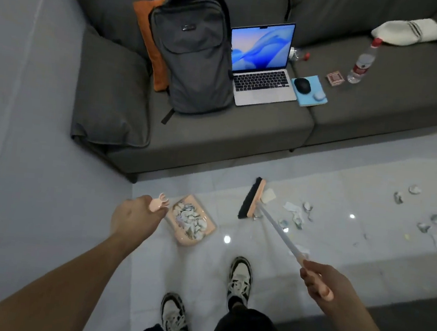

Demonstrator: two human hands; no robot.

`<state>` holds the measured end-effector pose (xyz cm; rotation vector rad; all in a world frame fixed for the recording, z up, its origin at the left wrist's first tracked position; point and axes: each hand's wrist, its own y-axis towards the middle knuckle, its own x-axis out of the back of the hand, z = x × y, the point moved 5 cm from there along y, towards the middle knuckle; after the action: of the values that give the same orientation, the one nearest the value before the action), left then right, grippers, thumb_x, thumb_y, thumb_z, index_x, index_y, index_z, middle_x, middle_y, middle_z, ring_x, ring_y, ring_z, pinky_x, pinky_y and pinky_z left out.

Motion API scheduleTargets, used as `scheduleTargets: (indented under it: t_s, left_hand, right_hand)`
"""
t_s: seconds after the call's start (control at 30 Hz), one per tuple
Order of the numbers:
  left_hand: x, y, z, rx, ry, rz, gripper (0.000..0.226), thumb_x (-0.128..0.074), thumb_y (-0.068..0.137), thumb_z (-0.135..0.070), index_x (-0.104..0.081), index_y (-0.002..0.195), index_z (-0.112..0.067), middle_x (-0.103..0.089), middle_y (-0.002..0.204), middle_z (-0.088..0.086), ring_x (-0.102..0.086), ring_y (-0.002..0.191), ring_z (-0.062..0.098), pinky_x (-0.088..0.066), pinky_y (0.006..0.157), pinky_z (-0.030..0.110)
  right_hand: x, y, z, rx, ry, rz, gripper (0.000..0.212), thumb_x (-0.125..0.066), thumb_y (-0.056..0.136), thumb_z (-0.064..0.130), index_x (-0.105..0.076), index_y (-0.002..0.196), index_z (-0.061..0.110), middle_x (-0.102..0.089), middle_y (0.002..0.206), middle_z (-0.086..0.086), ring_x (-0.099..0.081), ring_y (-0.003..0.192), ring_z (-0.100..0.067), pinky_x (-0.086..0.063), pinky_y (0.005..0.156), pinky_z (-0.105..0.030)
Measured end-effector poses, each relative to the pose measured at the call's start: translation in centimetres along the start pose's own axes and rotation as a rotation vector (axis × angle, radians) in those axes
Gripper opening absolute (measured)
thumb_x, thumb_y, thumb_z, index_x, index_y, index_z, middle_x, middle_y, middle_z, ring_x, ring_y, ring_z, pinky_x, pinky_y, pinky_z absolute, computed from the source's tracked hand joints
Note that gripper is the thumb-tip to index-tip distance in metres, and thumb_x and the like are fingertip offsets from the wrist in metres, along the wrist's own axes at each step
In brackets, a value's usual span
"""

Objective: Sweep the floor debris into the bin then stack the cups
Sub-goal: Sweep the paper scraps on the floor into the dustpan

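Shoes: two, at the bottom of view on the pale floor [278, 171]
Right hand [320, 279]: fingers curled round the top of the broom [252, 199] handle
Left hand [136, 217]: closed round the dustpan [191, 220] handle, near its clip end
Broom axis: handle runs from the right hand up and left to the head, which stands on the floor just right of the dustpan
Dustpan: one, already holding a heap of scraps, mouth towards the broom
Debris [297, 214]: loose scraps lie right of the broom head, so the brush must reach past them and draw left; a second scatter sits further right, well apart
Nearer hand: right, by way of the broom
Bin: not in view
Cups: none seen
Sofa [215, 135]: one backpack, one laptop, one mouse, one standing bottle
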<state>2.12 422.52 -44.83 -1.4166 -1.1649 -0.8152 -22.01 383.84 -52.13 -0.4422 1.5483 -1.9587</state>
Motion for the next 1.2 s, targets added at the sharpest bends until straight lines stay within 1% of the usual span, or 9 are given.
scheduleTargets:
  t_s: [0.23, 0.37, 0.47, 0.7, 0.83, 0.93, 1.03, 1.1, 1.2]
  left_hand:
    - [-0.3, 0.9, -7.1, -0.074, -0.019, 0.033, 0.040, -0.062, 0.083, -0.059, -0.063, 0.074, -0.020, -0.067, 0.074, 0.004, -0.063, 0.076, 0.030, -0.048, 0.065, 0.033]
    - [-0.4, 1.1, -11.6, -0.160, 0.013, 0.019, 0.040, -0.059, 0.083, -0.059, -0.059, 0.069, -0.021, -0.065, 0.071, 0.007, -0.058, 0.071, 0.031, -0.041, 0.061, 0.032]
    - [-0.4, 1.5, -14.0, -0.181, 0.009, 0.017, 0.041, -0.056, 0.083, -0.063, -0.054, 0.068, -0.025, -0.063, 0.072, 0.005, -0.058, 0.071, 0.029, -0.044, 0.063, 0.032]
    - [0.2, 3.8, -16.8, -0.213, -0.043, -0.037, 0.042, -0.057, 0.086, -0.058, -0.065, 0.077, -0.017, -0.066, 0.076, 0.010, -0.056, 0.071, 0.032, -0.043, 0.065, 0.034]
    - [0.5, 6.2, -17.6, -0.279, -0.031, -0.039, 0.040, -0.055, 0.083, -0.056, -0.069, 0.081, -0.018, -0.068, 0.079, 0.011, -0.060, 0.076, 0.036, -0.046, 0.066, 0.035]
    - [0.2, 8.6, -17.6, -0.347, -0.012, -0.015, 0.043, -0.052, 0.081, -0.056, -0.070, 0.082, -0.017, -0.069, 0.080, 0.011, -0.062, 0.076, 0.036, -0.048, 0.065, 0.035]
    - [-0.2, 10.9, -17.3, -0.421, -0.016, 0.015, 0.044, -0.051, 0.080, -0.056, -0.070, 0.085, -0.017, -0.070, 0.085, 0.013, -0.062, 0.079, 0.038, -0.045, 0.065, 0.034]
    - [-0.4, 12.1, -17.0, -0.476, -0.007, 0.040, 0.041, -0.053, 0.081, -0.054, -0.069, 0.086, -0.017, -0.070, 0.087, 0.014, -0.059, 0.076, 0.036, -0.040, 0.064, 0.033]
    - [-0.1, 13.6, -15.8, -0.535, 0.000, 0.072, 0.039, -0.054, 0.082, -0.052, -0.069, 0.086, -0.017, -0.070, 0.086, 0.014, -0.059, 0.076, 0.037, -0.041, 0.064, 0.033]
  right_hand:
    - [5.0, -1.0, 0.6, 0.060, 0.034, -0.088, 0.008, -0.061, 0.094, 0.002, -0.061, 0.095, -0.006, -0.054, 0.069, -0.015, -0.043, 0.033, -0.011, -0.031, 0.029, -0.014]
    - [7.1, -1.8, 0.6, 0.089, 0.033, -0.151, 0.011, -0.061, 0.095, 0.003, -0.063, 0.096, -0.008, -0.056, 0.067, -0.015, -0.043, 0.034, -0.012, -0.031, 0.030, -0.014]
    - [7.6, -2.8, 0.7, 0.146, -0.016, -0.194, 0.010, -0.061, 0.094, 0.001, -0.066, 0.099, -0.007, -0.057, 0.065, -0.017, -0.044, 0.037, -0.014, -0.031, 0.032, -0.015]
    - [6.0, -5.3, -0.3, 0.172, -0.063, -0.221, 0.018, -0.065, 0.091, -0.002, -0.065, 0.109, -0.001, -0.058, 0.068, -0.019, -0.043, 0.039, -0.016, -0.031, 0.034, -0.017]
    - [4.2, -6.5, -2.5, 0.171, -0.112, -0.232, 0.016, -0.066, 0.090, -0.003, -0.065, 0.106, -0.003, -0.058, 0.062, -0.019, -0.042, 0.037, -0.018, -0.029, 0.034, -0.017]
    - [1.7, -8.0, -5.3, 0.194, -0.295, -0.308, 0.017, -0.071, 0.085, 0.000, -0.070, 0.102, 0.002, -0.062, 0.055, -0.013, -0.048, 0.037, -0.020, -0.034, 0.036, -0.019]
    - [-2.6, -8.9, -8.7, 0.204, -0.481, -0.425, 0.023, -0.077, 0.078, 0.009, -0.073, 0.101, 0.013, -0.075, 0.072, -0.009, -0.064, 0.051, -0.017, -0.042, 0.041, -0.018]
    - [-6.4, -9.0, -11.2, 0.194, -0.476, -0.458, 0.023, -0.077, 0.078, 0.012, -0.073, 0.101, 0.015, -0.075, 0.078, -0.009, -0.067, 0.054, -0.017, -0.046, 0.044, -0.018]
    - [-11.6, -8.5, -14.5, 0.187, -0.307, -0.470, 0.015, -0.072, 0.082, 0.006, -0.071, 0.095, 0.013, -0.069, 0.065, -0.011, -0.057, 0.041, -0.021, -0.042, 0.039, -0.025]
